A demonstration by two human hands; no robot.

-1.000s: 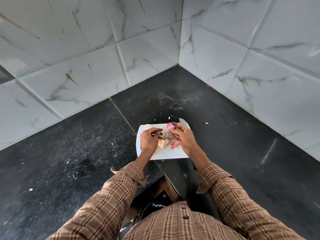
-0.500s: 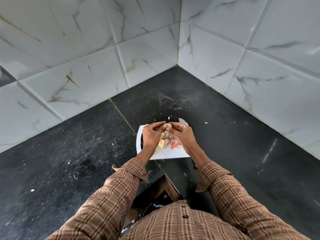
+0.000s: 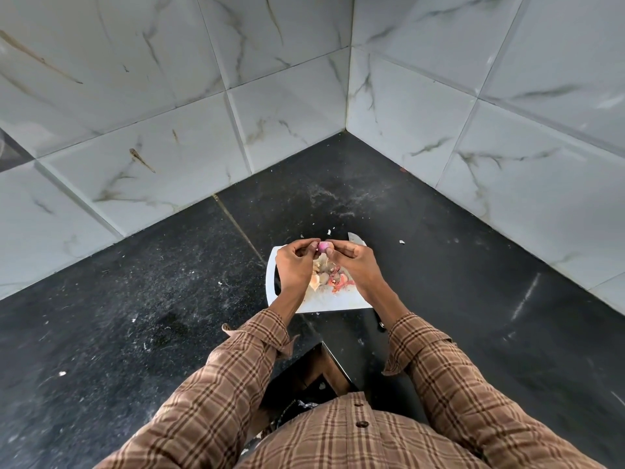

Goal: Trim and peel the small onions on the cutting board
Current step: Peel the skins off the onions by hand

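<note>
Black counter, marble-tile corner. Little pink onion (image 3: 323,246) is pinched between both hands above the white cutting board (image 3: 333,302): left hand (image 3: 293,265) and right hand (image 3: 355,264) each gripping one side, equally close, peels (image 3: 326,278) piled underneath.

2 bare hands (image 3: 296,262) (image 3: 355,264), 1 small pink peeled onion (image 3: 323,246), 1 white rectangular cutting board (image 3: 329,303), 1 heap of papery onion skins (image 3: 329,277).
</note>
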